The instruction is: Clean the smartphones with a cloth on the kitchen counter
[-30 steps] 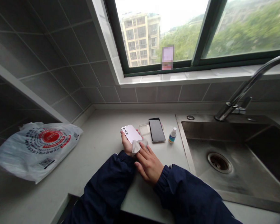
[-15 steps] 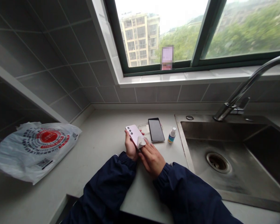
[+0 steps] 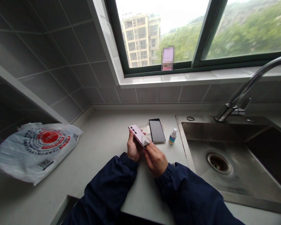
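Note:
My left hand (image 3: 134, 149) is wrapped round a pink smartphone (image 3: 138, 133), its back with several camera lenses facing up. A pale wiping cloth (image 3: 145, 142) lies over the phone's lower right corner. My right hand (image 3: 156, 159) grips this cloth against the phone's near edge; its fingertips are partly hidden. Just beyond my hands a second phone (image 3: 157, 130) rests screen up on the counter, partly over a clear phone case (image 3: 145, 129). To its right stands a small white-capped spray bottle (image 3: 172, 136) with a blue and yellow label.
A white plastic bag (image 3: 35, 150) with red and black print lies on the left of the counter (image 3: 103, 134). At the right is a steel sink (image 3: 187, 147) with a chrome faucet (image 3: 234, 97). A tiled wall and a window (image 3: 159, 37) are behind.
The pink phone has shifted slightly right and is tilted more. My right hand has moved from lying over the phone's lower part to its near edge, with the cloth.

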`<action>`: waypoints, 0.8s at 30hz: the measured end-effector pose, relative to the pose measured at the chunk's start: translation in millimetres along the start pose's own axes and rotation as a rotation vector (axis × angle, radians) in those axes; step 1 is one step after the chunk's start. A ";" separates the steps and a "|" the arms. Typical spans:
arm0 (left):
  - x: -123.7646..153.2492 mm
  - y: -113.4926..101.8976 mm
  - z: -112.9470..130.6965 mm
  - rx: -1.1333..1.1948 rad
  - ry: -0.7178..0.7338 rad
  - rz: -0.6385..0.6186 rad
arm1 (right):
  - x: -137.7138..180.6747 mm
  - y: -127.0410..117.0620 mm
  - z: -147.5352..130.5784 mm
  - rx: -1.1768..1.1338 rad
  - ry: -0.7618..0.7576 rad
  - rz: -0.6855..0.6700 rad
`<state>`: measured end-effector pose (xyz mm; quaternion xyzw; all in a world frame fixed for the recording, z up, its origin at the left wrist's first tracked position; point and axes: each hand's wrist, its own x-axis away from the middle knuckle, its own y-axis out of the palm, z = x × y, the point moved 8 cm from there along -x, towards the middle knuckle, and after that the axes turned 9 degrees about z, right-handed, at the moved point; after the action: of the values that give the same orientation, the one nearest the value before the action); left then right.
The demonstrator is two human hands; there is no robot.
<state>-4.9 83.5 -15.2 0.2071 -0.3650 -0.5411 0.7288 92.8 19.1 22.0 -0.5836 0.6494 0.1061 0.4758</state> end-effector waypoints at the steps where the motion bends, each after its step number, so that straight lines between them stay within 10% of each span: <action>1: -0.9 -1.1 -0.2 0.003 -0.005 0.007 | -0.4 -1.2 -2.1 -0.011 -0.006 0.006; 24: -1.1 -8.7 -4.2 -0.029 -0.082 0.097 | -2.9 -17.1 -2.1 -0.247 0.069 0.188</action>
<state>-7.5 81.2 -24.4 0.1561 -0.3963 -0.5185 0.7414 106.0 14.6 32.4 -0.5778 0.6990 0.2091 0.3658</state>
